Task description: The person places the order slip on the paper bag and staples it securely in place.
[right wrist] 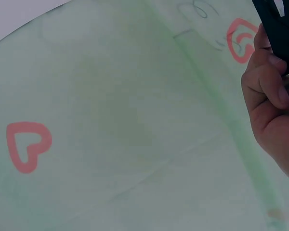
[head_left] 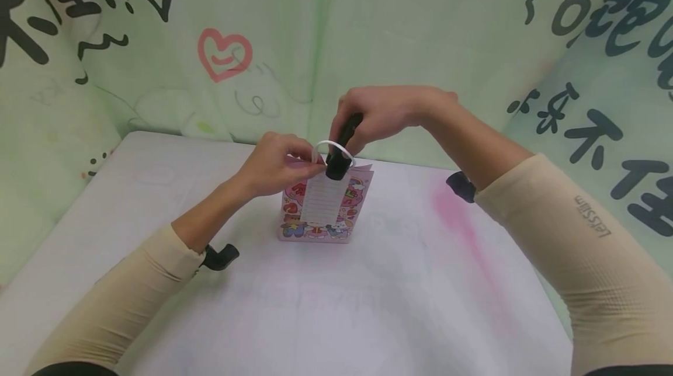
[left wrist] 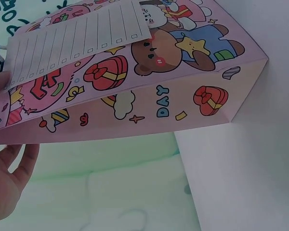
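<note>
A pink gift bag [head_left: 315, 233] with cartoon bears and hearts stands upright in the middle of the table in the head view. Against its front lies a lined white paper slip [head_left: 322, 198], top edge near the bag's rim. My left hand [head_left: 276, 164] pinches the slip and bag rim at the upper left; in the left wrist view, its fingers [left wrist: 26, 166] show behind the bag. From above, my right hand [head_left: 384, 113] grips a black stapler [head_left: 339, 163], its head over the slip's top edge. The bag's white handle [head_left: 336, 143] loops around the stapler.
The white table [head_left: 326, 312] has a pink smear [head_left: 462, 218] on its right side. Close behind it hangs a pale green cloth wall [head_left: 410, 25] with black writing and a red heart [head_left: 225, 55]. A black wrist camera [head_left: 221, 257] juts from the left sleeve.
</note>
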A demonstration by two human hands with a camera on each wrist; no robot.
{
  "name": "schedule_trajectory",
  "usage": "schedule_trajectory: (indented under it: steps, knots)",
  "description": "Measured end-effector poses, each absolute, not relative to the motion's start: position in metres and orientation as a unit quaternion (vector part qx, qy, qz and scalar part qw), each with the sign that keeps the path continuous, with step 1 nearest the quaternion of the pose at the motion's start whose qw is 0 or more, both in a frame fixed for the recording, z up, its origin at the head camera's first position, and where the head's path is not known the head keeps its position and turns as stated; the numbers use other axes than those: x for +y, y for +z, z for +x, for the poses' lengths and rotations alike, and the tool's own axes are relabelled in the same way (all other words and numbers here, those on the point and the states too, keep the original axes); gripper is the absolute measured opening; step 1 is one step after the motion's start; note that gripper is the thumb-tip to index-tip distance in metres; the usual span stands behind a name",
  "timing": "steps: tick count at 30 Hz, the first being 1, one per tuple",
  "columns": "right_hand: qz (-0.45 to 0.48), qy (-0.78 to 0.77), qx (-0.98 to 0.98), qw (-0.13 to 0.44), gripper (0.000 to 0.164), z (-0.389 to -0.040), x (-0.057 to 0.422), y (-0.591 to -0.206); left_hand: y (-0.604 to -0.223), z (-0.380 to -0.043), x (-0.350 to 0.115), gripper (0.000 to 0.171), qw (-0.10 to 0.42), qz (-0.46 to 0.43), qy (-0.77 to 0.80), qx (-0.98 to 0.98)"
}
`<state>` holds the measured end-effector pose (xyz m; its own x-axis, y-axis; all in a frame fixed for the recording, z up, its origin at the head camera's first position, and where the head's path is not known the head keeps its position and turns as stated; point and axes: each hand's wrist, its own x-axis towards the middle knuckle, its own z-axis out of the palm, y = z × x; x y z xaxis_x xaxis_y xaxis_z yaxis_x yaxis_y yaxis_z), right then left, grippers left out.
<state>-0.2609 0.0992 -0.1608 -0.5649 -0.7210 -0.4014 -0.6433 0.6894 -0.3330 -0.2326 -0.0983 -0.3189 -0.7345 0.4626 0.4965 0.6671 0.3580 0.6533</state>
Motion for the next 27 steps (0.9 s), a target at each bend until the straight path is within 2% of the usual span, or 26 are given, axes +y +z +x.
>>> schedule_trajectory:
  steps: [13, 27]
  knots:
    - [-0.378, -0.047, 0.878, 0.29, 0.014, -0.258, 0.089, -0.155, -0.319, -0.233, -0.1, 0.01, 0.129, -0.347, -0.451, -0.812]
    - [-0.382, -0.041, 0.864, 0.325, 0.014, -0.255, 0.082, -0.154, -0.321, -0.235, -0.098, 0.005, 0.143, -0.334, -0.435, -0.824]
